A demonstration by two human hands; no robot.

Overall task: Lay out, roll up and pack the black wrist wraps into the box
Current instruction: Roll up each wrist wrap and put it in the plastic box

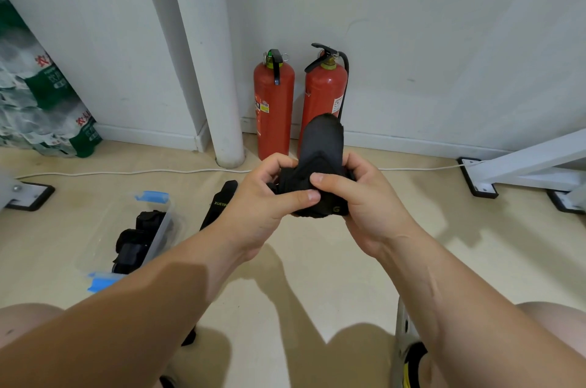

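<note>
Both hands meet at frame centre, raised above the floor.

Left hand (260,200): fingers curled, thumb laid across the front of the black wrist wrap (322,162), pinching its rolled lower part. No gap visible in the grip.

Right hand (367,197): fingers curled behind the roll, thumb over its top, gripping the same wrap tightly.

The wrap's free tail stands up from the hands toward twelve o'clock.

Box (161,227): clear plastic with blue latches, on the floor at eight o'clock from the hands, well apart from them. Rolled wraps (134,245) lie inside it.

A flat strap (218,205) lies on the floor between the box and the left hand, partly hidden by the left forearm.

Edges: the wall closes off twelve o'clock, with two red fire extinguishers (274,108) standing against it. A white pipe (206,54) rises at eleven. A white cable (126,171) runs along the floor near the wall. White frame feet (482,188) sit at three. Bare floor lies open at six, between the forearms, and at four.
</note>
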